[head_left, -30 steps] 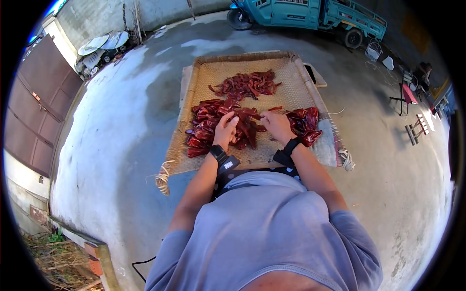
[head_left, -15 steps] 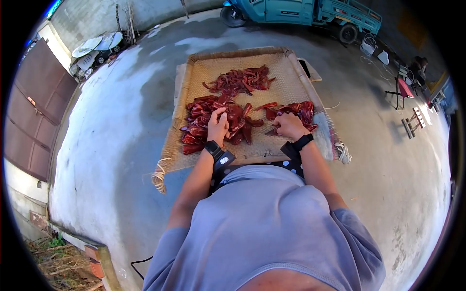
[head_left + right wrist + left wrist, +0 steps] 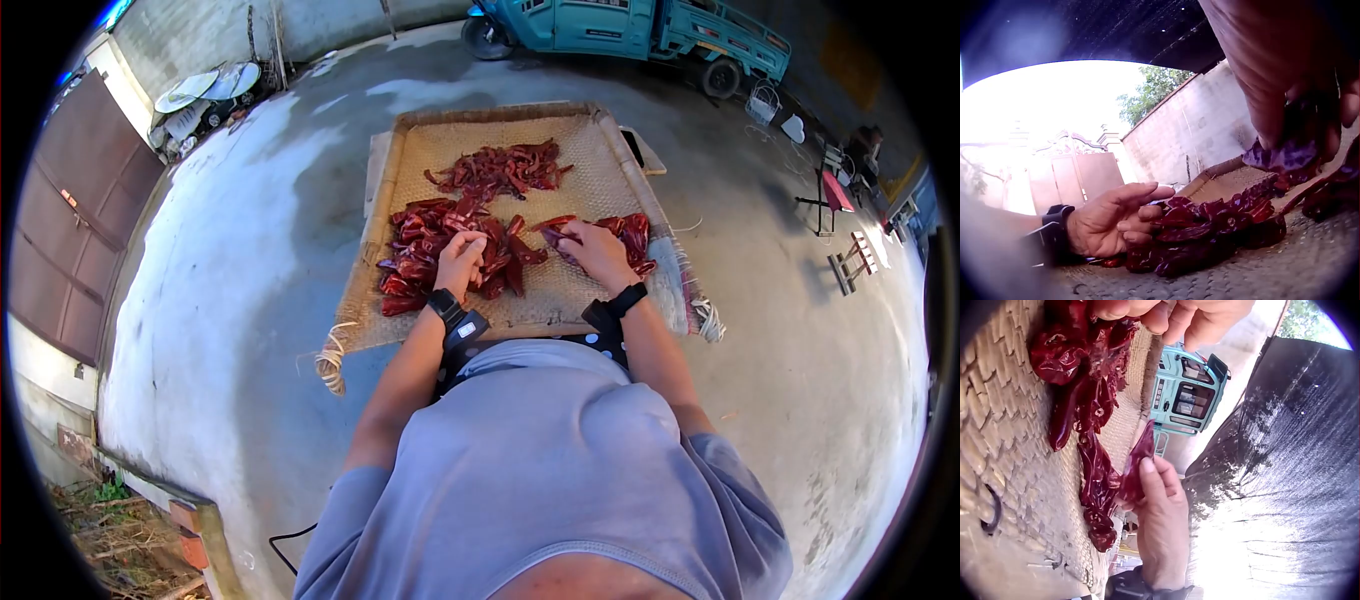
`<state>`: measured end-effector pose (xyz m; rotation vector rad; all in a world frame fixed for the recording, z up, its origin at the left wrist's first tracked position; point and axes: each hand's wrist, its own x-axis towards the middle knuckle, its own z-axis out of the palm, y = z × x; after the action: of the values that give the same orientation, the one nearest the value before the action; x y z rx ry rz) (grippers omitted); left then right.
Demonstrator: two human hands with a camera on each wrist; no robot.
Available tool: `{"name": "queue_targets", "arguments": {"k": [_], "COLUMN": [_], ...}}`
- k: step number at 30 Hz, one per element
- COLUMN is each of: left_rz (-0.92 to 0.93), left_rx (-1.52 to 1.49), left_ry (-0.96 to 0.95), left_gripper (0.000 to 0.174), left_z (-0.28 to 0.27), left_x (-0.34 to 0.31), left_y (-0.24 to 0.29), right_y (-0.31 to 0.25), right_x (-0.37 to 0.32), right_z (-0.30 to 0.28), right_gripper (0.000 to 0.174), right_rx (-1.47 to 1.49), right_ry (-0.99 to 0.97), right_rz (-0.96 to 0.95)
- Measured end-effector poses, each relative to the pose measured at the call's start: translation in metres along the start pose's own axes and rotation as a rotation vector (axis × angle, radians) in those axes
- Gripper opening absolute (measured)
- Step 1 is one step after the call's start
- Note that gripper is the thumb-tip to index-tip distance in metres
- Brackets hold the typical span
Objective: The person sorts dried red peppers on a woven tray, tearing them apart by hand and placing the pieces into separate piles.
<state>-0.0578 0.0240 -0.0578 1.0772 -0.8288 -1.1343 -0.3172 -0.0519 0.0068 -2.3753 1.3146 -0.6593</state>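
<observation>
A woven tray (image 3: 590, 140) bears dried red peppers in separate heaps. My left hand (image 3: 460, 266) rests against the near-left heap of peppers (image 3: 412, 245); its fingers are loosely bent, with no pepper gripped between them in the right wrist view. Beside the right heap of peppers (image 3: 636, 235), my right hand (image 3: 602, 256) pinches one dried pepper (image 3: 1139, 456) between thumb and fingers. That pepper is glossy and dark red, tapering to a point held upward in the left wrist view. A far heap of thinner, torn-looking pepper pieces (image 3: 512, 170) lies toward the tray's back.
Wrapped corners (image 3: 330, 368) of the tray stick out toward me. A dark flat object (image 3: 632, 147) lies by its right rim. Further off are a small wooden stool (image 3: 853, 262), a blue-green three-wheeled truck (image 3: 600, 25) and a seated person (image 3: 864, 155).
My right hand has gone from beside the left hand to the right heap, and now holds a pepper a little raised there. The left hand stays by the near-left heap.
</observation>
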Motion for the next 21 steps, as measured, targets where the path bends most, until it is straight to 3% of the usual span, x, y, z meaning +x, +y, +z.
{"name": "queue_targets", "arguments": {"k": [3, 6, 9, 12, 15, 21], "left_rz": [-0.018, -0.048, -0.063, -0.059, -0.02, 0.024], "left_rx": [0.005, 0.065, 0.147, 0.088, 0.016, -0.015], "left_ry": [-0.008, -0.026, -0.035, 0.042, 0.099, 0.103], "left_gripper": [0.028, 0.029, 0.027, 0.026, 0.026, 0.045], "left_z": [0.001, 0.001, -0.002, -0.002, 0.0, 0.008], "left_x": [-0.001, -0.001, 0.002, 0.001, 0.0, -0.011], "left_y": [0.002, 0.003, -0.001, -0.002, 0.002, 0.015], "right_y": [-0.013, -0.028, -0.045, -0.015, 0.025, 0.028], "right_x": [0.01, 0.015, 0.013, 0.023, 0.037, 0.065], "right_z": [0.024, 0.047, 0.042, 0.041, 0.04, 0.053], "right_gripper": [0.023, 0.025, 0.022, 0.025, 0.029, 0.047], "right_rx": [0.305, 0.508, 0.698, 0.585, -0.018, -0.431], "right_ry": [-0.183, -0.208, -0.361, -0.157, 0.151, 0.021], "right_rz": [-0.008, -0.249, -0.105, -0.06, -0.051, -0.05]}}
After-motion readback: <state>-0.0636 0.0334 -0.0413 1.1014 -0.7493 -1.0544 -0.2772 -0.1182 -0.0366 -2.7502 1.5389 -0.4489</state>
